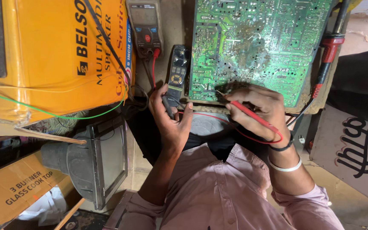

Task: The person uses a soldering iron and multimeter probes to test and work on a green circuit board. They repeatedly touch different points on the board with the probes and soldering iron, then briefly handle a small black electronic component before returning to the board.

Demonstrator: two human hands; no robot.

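My right hand (258, 111) grips a red test probe (252, 114). Its metal tip touches the lower edge of a large green circuit board (256, 42) lying solder side up. My left hand (170, 117) is closed around a black test probe (167, 104), just left of the board and below a black handheld meter-like device (178, 72). A grey multimeter (145, 26) lies beyond it, with a red lead plugged in and running down toward my hands. A white bangle and a dark band sit on my right wrist.
A big yellow carton (52, 55) fills the upper left, with a green wire across it. A bare picture tube (94, 164) and a brown cardboard box (18, 187) stand lower left. A red-handled tool (329, 53) hangs beside the board's right edge. A painted board (354, 149) is on the right.
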